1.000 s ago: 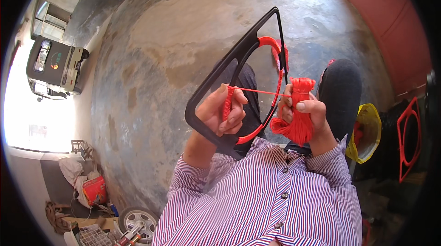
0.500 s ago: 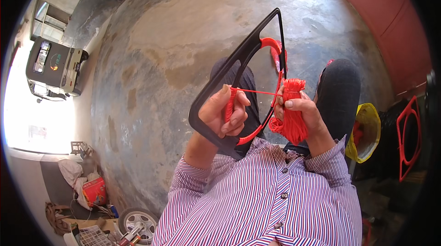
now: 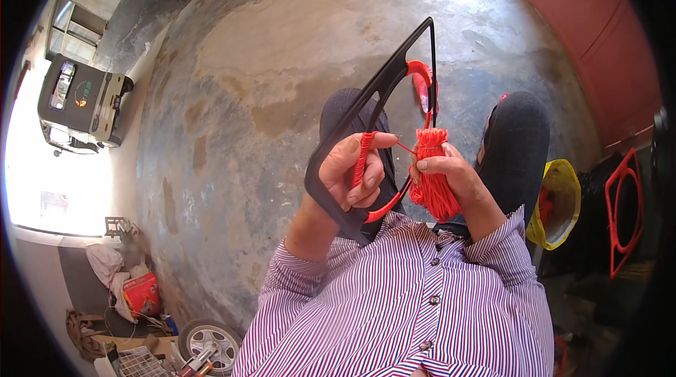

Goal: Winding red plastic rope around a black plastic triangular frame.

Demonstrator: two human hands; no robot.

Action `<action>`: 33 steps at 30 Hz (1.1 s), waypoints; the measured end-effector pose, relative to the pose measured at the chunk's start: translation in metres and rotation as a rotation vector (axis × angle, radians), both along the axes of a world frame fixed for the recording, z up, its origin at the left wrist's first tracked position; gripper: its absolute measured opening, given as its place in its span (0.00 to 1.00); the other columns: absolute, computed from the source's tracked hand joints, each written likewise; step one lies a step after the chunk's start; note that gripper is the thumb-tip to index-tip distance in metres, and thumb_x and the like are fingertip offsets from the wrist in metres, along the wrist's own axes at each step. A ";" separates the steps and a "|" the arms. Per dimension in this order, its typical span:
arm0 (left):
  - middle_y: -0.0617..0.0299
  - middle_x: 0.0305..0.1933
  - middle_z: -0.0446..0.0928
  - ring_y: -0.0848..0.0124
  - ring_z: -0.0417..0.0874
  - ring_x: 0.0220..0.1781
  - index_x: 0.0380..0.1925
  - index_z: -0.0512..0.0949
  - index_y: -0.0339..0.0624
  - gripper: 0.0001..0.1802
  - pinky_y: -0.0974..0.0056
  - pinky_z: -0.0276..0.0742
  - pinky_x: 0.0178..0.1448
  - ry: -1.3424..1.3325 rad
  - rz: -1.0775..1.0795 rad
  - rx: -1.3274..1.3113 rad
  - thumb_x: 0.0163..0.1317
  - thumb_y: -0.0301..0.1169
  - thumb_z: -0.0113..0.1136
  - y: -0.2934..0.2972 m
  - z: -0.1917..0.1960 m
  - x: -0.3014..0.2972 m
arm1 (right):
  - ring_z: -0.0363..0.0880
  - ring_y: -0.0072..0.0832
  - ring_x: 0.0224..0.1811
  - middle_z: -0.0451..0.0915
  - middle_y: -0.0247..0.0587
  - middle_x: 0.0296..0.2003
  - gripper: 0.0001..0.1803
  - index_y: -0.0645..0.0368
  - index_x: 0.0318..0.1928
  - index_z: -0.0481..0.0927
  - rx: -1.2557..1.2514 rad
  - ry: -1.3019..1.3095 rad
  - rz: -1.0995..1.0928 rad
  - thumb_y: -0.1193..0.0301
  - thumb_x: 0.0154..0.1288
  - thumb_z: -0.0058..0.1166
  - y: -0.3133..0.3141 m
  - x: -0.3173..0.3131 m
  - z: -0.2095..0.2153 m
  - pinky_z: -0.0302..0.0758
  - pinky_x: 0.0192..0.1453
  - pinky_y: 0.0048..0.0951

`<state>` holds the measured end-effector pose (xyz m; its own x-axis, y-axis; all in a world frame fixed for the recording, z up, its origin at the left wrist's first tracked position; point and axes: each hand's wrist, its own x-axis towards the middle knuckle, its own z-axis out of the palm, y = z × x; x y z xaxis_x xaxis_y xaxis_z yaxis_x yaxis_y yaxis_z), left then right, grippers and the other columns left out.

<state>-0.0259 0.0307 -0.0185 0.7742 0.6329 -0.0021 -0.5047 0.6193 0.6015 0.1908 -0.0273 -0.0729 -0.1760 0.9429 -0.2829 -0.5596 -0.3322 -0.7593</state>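
The left hand [image 3: 354, 178] is clenched around the lower part of a black triangular frame [image 3: 380, 92], its fingers wrapped over a stretch of the frame's inner bar that is wound in red cord [image 3: 361, 159]. The frame is held tilted above the person's knees, its pointed top corner reaching out over the stained concrete floor [image 3: 267, 60]. The right hand [image 3: 445, 174] grips a bundle of red cord [image 3: 431, 176], thumb pressed on its upper part, just beside the frame's right edge. A thin strand runs taut between the two hands. More red wrapping shows near the frame's top. A yellow bag [image 3: 561, 201] lies at the person's right, a red frame [image 3: 623, 211] beyond it.
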 end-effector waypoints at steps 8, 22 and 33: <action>0.52 0.37 0.80 0.81 0.65 0.12 0.67 0.63 0.26 0.28 0.74 0.57 0.15 0.128 0.122 0.044 0.78 0.39 0.41 -0.005 0.003 0.003 | 0.80 0.26 0.25 0.80 0.40 0.27 0.14 0.63 0.39 0.77 0.005 0.003 -0.011 0.67 0.57 0.62 0.002 0.000 -0.004 0.80 0.32 0.27; 0.56 0.49 0.76 0.82 0.65 0.18 0.67 0.66 0.32 0.28 0.75 0.59 0.20 0.208 0.155 0.199 0.74 0.38 0.53 -0.014 0.012 0.014 | 0.81 0.29 0.25 0.79 0.41 0.27 0.14 0.63 0.41 0.75 -0.019 0.099 -0.029 0.68 0.58 0.60 0.002 -0.003 -0.001 0.82 0.33 0.31; 0.54 0.49 0.77 0.80 0.67 0.19 0.67 0.68 0.36 0.28 0.75 0.60 0.20 0.229 0.090 0.170 0.70 0.35 0.59 -0.020 0.010 0.019 | 0.81 0.29 0.29 0.79 0.42 0.31 0.13 0.59 0.49 0.70 0.053 0.409 -0.064 0.68 0.68 0.49 0.008 0.002 0.000 0.83 0.36 0.31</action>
